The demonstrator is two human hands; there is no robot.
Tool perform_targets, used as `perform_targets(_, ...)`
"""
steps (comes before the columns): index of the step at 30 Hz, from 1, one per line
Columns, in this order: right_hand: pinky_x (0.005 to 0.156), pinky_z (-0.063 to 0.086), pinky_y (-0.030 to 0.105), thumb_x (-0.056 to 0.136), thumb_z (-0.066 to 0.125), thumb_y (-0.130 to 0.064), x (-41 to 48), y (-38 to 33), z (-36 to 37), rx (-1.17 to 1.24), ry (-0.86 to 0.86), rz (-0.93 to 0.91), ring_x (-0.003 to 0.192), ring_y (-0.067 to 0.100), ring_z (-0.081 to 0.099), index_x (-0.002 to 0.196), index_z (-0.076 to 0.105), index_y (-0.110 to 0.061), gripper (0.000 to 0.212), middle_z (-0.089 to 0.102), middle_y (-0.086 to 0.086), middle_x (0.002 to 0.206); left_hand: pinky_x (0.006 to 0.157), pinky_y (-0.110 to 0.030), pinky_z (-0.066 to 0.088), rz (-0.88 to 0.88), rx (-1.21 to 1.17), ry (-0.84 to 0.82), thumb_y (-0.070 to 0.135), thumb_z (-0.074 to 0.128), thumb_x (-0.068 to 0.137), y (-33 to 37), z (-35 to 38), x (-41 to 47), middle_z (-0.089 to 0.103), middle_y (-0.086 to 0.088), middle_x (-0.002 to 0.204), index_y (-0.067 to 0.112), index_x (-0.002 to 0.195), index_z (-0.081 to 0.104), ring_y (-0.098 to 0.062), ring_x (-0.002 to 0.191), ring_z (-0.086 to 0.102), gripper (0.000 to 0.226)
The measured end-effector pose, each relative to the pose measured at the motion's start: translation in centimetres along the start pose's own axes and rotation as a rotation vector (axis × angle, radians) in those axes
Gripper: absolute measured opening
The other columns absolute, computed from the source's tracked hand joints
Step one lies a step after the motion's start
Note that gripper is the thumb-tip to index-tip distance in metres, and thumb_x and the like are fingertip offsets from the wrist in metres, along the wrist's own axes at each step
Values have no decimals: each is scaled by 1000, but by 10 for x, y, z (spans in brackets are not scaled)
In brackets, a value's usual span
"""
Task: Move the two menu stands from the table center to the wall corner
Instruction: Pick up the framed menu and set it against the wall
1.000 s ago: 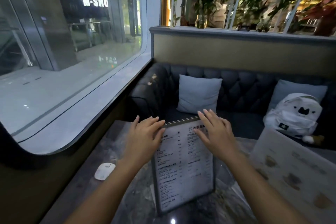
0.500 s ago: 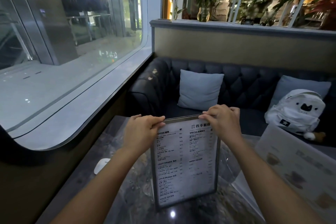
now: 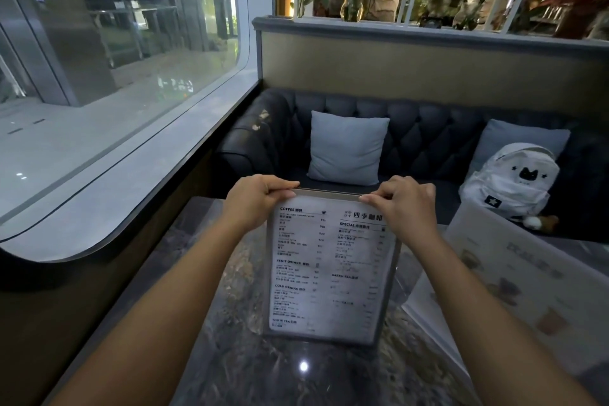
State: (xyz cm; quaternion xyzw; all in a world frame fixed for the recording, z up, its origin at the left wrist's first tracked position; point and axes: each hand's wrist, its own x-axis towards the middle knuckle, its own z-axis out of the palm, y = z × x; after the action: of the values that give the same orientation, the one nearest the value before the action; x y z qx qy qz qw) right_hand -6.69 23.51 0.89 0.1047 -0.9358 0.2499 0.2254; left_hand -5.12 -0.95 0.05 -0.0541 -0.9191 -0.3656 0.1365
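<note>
Your left hand [image 3: 255, 199] and right hand [image 3: 407, 204] pinch the first menu stand [image 3: 331, 269] by its top corners at counter [image 3: 230, 369] centre; second stand [image 3: 527, 277] waits right; next, carry it left to the wall corner.

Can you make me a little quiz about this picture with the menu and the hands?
1. True or false: both hands hold the top edge of the menu stand.
2. What sits on the sofa at the far right: A) a white backpack, B) a hat, C) a laptop?
3. Fill in: the second menu stand is to the ___ of the held one.

Key:
1. True: the left hand and right hand pinch its top corners.
2. A, the white backpack.
3. right.
</note>
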Motion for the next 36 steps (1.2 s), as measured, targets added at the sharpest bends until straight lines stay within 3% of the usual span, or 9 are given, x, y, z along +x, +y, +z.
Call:
perform_targets(6,78,23,30,78,64,-40,-4,0,2,-48,30,6,77,12,45,70,69,-15,27,57,-3,72,86,-34,49,1,-28,-21,27,63,84,2,0,1,71,2,110,24,104,69,-13,102,61,21)
perform_targets(11,78,33,34,82,58,-41,-8,-3,1,-125,37,-28,82,18,51,78,71,-14,31,66,2,80,87,-39,50,69,42,-27,29,60,86,3,-1,-4,71,0,105,23,110,66,-16,100,60,26)
perform_targets(17,84,30,35,84,58,-38,-25,3,-14,-159,112,-75,101,22,55,110,63,-16,35,67,5,109,93,-42,45,283,201,62,34,60,85,33,6,-4,71,-6,109,16,114,64,-22,104,60,34)
perform_targets(27,80,39,41,82,63,-28,-58,43,-88,-312,235,9,95,31,60,106,65,-10,30,70,10,102,92,-39,46,538,73,-42,34,57,87,134,68,15,68,-7,117,17,116,61,-24,107,59,34)
perform_targets(30,79,39,41,83,62,-26,-74,65,-110,-366,235,80,95,32,60,105,65,-10,28,69,12,102,87,-36,44,617,63,-72,30,58,88,160,93,14,67,-9,116,17,118,60,-25,106,59,33)
perform_targets(36,73,29,37,87,57,-24,-111,102,-139,-419,226,220,95,31,56,104,66,-12,23,67,11,101,95,-40,42,737,91,-115,17,54,88,195,137,9,59,-11,129,15,126,52,-26,116,53,39)
